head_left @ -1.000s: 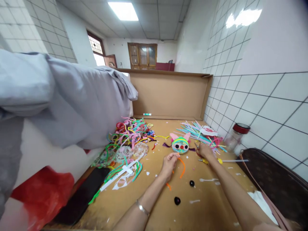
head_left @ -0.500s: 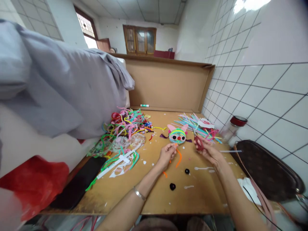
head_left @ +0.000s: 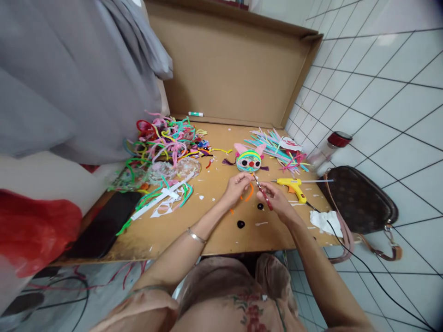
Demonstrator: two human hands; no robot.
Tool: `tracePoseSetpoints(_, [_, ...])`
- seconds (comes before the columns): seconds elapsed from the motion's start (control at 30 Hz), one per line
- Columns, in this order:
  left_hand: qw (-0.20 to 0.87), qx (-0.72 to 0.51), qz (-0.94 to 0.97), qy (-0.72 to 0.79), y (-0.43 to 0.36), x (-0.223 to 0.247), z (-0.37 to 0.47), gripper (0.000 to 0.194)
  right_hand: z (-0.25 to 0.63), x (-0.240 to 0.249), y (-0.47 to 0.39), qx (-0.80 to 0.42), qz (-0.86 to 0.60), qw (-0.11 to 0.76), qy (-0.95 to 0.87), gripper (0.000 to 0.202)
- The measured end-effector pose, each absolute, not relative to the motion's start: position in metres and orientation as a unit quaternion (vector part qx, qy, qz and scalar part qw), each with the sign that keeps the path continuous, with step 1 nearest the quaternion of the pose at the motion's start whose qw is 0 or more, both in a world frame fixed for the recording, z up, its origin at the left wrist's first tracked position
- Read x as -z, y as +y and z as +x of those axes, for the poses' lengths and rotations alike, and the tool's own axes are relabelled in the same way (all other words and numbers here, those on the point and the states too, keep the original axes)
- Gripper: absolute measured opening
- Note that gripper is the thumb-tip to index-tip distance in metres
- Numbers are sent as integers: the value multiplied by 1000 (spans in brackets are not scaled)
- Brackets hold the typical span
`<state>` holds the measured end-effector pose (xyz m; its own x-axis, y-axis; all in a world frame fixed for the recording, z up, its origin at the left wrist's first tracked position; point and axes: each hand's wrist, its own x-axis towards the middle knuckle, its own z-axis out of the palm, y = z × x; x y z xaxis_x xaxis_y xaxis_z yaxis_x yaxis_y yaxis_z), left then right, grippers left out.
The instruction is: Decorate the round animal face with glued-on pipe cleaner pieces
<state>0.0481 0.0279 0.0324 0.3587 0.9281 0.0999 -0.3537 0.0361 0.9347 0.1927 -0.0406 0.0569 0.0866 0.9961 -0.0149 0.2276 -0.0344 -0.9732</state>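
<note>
My left hand pinches an orange pipe cleaner, whose curved end hangs below the fingers. My right hand is closed on red-handled scissors. Their blades point up and left, close to the left fingertips at the orange piece; I cannot tell whether they touch it. Just beyond both hands lies a colourful animal face with pink ears, black eyes, a red nose and purple tassels at its sides. Two black round pieces lie nearer to me on the table.
A yellow glue gun lies right of my hands, its cord trailing right. Pipe cleaners heap up at left, with more straight ones behind. A black phone, brown bag and red-lidded jar line the table's sides.
My right hand has brought the scissors left, up to my left hand. The view has tilted down, and the glue gun now shows where the right hand was.
</note>
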Motion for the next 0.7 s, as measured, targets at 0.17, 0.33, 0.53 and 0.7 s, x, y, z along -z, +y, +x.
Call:
tracePoseSetpoints(0.17, [607, -479, 544, 325, 27, -35, 47, 19, 186, -48, -35, -443, -576, 474, -497, 63])
tracePoseSetpoints(0.33, [542, -455, 602, 370, 25, -39, 45, 17, 187, -47, -34, -420, -581, 480, -506, 59])
tracePoseSetpoints(0.53, [546, -438, 605, 380, 24, -37, 45, 17, 189, -50, -39, -419, -571, 465, -531, 51])
tracePoseSetpoints(0.7, [559, -443, 597, 369, 22, -36, 46, 16, 186, -44, -46, -409, -590, 463, -519, 52])
